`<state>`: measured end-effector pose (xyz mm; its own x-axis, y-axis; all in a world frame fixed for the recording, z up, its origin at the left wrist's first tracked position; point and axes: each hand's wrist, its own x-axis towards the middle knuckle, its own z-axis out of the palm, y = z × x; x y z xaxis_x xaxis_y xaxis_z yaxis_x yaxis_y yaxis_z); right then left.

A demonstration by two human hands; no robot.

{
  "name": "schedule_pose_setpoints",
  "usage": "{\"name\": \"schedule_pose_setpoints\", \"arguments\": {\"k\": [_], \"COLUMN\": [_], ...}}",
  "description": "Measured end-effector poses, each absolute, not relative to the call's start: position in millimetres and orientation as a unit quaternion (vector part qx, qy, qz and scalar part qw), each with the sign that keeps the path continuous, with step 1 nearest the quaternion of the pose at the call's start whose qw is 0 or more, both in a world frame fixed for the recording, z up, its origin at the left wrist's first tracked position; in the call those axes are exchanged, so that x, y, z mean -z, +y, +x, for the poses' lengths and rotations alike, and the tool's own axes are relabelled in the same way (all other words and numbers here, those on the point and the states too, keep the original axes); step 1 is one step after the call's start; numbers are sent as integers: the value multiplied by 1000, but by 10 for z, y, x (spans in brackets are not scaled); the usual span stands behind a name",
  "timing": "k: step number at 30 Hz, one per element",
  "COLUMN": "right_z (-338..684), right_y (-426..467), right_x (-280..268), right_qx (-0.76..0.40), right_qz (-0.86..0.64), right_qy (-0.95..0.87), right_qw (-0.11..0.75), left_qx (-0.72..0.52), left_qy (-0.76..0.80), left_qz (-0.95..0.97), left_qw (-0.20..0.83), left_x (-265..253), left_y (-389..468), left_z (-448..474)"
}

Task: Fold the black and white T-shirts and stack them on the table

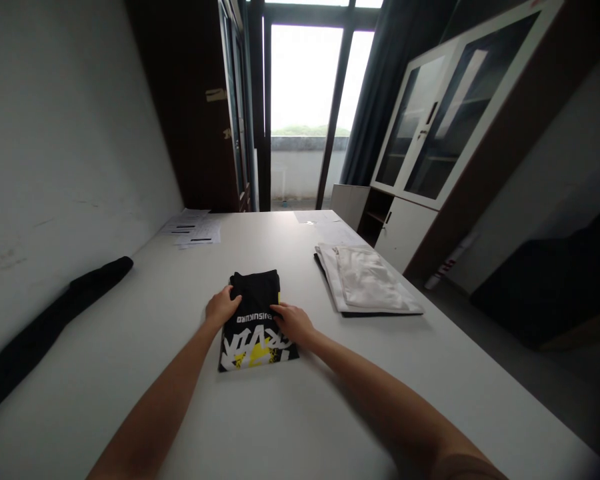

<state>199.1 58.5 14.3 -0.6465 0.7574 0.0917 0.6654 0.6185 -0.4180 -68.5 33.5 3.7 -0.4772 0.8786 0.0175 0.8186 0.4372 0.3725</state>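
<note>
A folded black T-shirt [255, 300] with white lettering and a yellow print lies flat on the white table [180, 413] in front of me. My left hand [223, 307] grips its left edge, thumb on top of the cloth. On the opposite edge, my right hand [294, 323] pinches the cloth, with part of the print covered by the fingers. The undersides of both grips are hidden. To the right of the shirt sits a stack of folded white clothes [365, 277] with a black layer at the bottom, apart from my hands.
A long dark piece of cloth [65, 310] stretches along the left side by the wall. Printed papers [195, 230] lie at the table's far left, more sheets [317, 217] at the far right. A white cabinet [410, 227] stands beyond the right edge.
</note>
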Motion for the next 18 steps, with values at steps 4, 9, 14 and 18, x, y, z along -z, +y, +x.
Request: {"name": "schedule_pose_setpoints", "arguments": {"k": [4,9,14,18], "right_z": [1986,1982,1981,1979], "right_y": [580,597,581,558], "right_x": [-99,-83,-108,-138], "right_qx": [-175,-185,-186,-188], "right_qz": [-407,-406,-410,-414], "right_qy": [-885,-879,-877,-875], "right_qw": [145,165,167,165], "left_qx": [-169,-140,-110,-93], "left_qy": [843,845,850,854], "left_qz": [503,512,512,510], "left_qw": [85,69,59,37], "left_x": [-37,-35,-57,-61], "left_y": [316,302,283,256], "left_z": [-648,-611,-580,-562]}}
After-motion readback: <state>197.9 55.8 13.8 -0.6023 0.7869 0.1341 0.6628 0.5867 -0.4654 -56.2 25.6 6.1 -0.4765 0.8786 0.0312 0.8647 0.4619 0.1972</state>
